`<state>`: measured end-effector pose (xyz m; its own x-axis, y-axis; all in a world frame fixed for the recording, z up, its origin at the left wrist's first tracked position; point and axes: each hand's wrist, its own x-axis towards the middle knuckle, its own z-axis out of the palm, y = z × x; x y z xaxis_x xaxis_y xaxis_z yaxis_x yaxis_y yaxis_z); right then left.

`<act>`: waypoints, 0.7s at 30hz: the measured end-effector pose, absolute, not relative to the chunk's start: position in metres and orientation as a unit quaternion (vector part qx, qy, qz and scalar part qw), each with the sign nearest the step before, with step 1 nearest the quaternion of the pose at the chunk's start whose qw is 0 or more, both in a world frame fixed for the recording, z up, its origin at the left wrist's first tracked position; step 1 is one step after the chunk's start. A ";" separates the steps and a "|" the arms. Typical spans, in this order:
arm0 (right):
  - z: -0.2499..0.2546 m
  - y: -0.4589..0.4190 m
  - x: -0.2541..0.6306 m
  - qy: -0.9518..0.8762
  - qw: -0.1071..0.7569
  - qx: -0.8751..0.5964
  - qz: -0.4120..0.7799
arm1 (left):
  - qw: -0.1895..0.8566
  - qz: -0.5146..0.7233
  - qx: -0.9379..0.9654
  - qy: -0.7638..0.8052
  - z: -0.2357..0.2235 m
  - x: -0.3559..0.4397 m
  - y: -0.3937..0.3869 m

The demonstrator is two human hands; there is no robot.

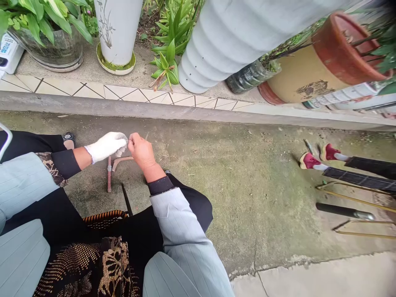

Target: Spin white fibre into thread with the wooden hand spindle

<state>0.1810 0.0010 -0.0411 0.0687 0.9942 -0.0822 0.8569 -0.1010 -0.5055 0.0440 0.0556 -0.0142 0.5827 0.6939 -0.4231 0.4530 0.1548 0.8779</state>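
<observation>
Two reddish-brown bent sticks (115,169) lie on the mossy grey concrete ground (235,198), just below the hands, forming a rough L, with one long piece and one curved piece meeting at one end. A thin black rod (126,200) lies just near and right of them. The left hand (107,147) wears a white knit glove, the right hand (141,152) is bare, and both reach forward from pale blue striped sleeves with black cuffs. Hands are together at the fingertips above the sticks; anything pinched there is too small to tell. A wide stretch of concrete runs right to a pair of red shoes with white socks (318,156) and a black cylindrical grip on brass-coloured rods (345,211). Far side: grey concrete kerb (130,106), tiled ledge, white planter (117,29), terracotta pot (321,62).
</observation>
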 end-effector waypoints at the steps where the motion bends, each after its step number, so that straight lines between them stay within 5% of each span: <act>1: -0.043 0.001 0.184 -0.640 0.189 -0.709 0.228 | 0.632 0.103 0.636 0.432 -0.013 0.043 0.055; 6: -0.045 0.003 0.192 -0.586 0.314 -0.674 0.322 | 0.622 0.105 0.673 0.387 -0.015 0.034 0.056; 13: -0.051 0.004 0.191 -0.434 0.347 -0.633 0.538 | 0.423 0.037 0.822 0.379 -0.011 0.032 0.068; 21: -0.042 0.003 0.187 -0.407 0.375 -0.606 0.571 | 0.221 0.014 0.904 0.366 -0.018 0.025 0.078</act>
<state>0.1868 0.0031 -0.0419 0.0159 0.9218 -0.3873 0.0665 -0.3875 -0.9195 0.0254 0.0777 -0.0181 0.7319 0.6676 -0.1364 0.6550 -0.6342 0.4108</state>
